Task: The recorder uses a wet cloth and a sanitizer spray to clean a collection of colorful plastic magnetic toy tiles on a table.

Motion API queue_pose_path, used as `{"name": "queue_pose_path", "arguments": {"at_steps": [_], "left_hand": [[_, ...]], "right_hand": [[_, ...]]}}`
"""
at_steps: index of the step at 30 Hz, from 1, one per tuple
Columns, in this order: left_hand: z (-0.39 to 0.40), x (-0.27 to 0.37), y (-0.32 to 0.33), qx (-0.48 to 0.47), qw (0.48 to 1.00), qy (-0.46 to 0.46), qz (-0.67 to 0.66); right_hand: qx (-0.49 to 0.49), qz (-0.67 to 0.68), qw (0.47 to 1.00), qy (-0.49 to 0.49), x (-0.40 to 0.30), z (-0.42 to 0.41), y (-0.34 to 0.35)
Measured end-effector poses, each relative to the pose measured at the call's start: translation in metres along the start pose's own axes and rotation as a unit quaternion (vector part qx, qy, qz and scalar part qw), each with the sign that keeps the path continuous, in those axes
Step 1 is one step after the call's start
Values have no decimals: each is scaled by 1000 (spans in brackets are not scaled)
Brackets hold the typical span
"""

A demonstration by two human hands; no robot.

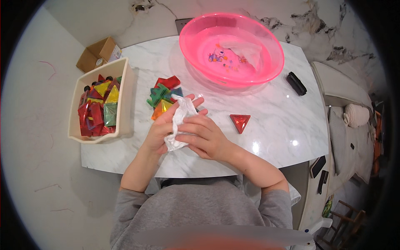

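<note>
Over the near part of the table, my left hand (157, 132) lies palm up with a damp-looking white cloth (185, 116) across its palm and fingers. The fingers of my right hand (211, 137) press on the cloth from the other side. Whether something is wrapped inside it, I cannot tell. Just beyond my left hand sits a loose pile of translucent plastic tiles: red (171, 82), green (160, 93), blue, orange and yellow. My fingers hide part of that pile. A single red triangular tile (240, 122) lies flat to the right of my right hand.
A cream plastic bin (125, 93) full of coloured tiles stands at the table's left, before an open cardboard box (93, 56). At the back, a pink basin (203, 70) holds a whitish cloth (248, 53). A black case-like object (296, 83) rests on the marbled table (281, 125).
</note>
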State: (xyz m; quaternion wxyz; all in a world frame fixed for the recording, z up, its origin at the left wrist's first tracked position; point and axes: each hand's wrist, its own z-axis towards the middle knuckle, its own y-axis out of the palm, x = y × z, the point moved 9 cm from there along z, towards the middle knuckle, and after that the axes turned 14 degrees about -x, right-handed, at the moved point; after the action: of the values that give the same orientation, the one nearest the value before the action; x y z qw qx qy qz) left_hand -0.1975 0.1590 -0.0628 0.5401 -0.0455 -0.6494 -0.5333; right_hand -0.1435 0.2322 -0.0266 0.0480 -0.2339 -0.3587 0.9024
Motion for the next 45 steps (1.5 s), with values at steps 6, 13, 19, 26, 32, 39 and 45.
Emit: {"name": "queue_pose_path", "arguments": {"at_steps": [6,13,19,26,32,39,45], "left_hand": [[-4,-11,0,31,983,36,-177],[-16,-33,-22,39,920,49,-386],[-12,-25,-9,8,972,31,-232],[-14,-30,-15,77,983,11,-164],[-21,-20,-19,51,989,32,-133],[-24,-30,-20,59,990,5,-126],[-14,-27,-7,35,990,-7,-137]], "right_hand": [[3,2,1000,30,8,2,-1],[37,-4,993,114,31,-1,-15],[150,97,937,300,55,-15,-30],[41,39,995,85,15,3,-2],[59,-76,982,164,53,-10,-30],[62,-73,992,87,30,4,-22],[51,-28,997,51,12,5,-8]]}}
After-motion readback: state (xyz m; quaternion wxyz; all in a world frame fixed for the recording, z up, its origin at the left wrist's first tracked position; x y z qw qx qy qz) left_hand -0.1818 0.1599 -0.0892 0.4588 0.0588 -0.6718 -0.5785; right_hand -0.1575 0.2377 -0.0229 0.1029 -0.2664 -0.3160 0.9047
